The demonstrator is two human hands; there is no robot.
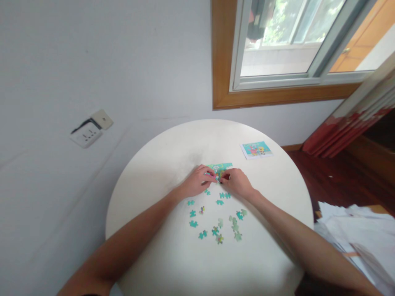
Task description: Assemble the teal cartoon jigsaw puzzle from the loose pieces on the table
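Note:
On a round white table (173, 164), my left hand (196, 182) and my right hand (236, 182) meet at the near edge of a small teal patch of joined puzzle pieces (221, 166). Both hands have their fingers curled, fingertips pinched together at a puzzle piece (217, 177) where the hands touch. Several loose teal puzzle pieces (216, 220) lie scattered on the table just in front of my hands, between my forearms.
A small picture card (256, 149) lies at the table's far right. The table stands against a white wall with a socket (88, 133). A window (277, 41) is above. Red curtain (348, 127) and white papers (361, 230) are at the right.

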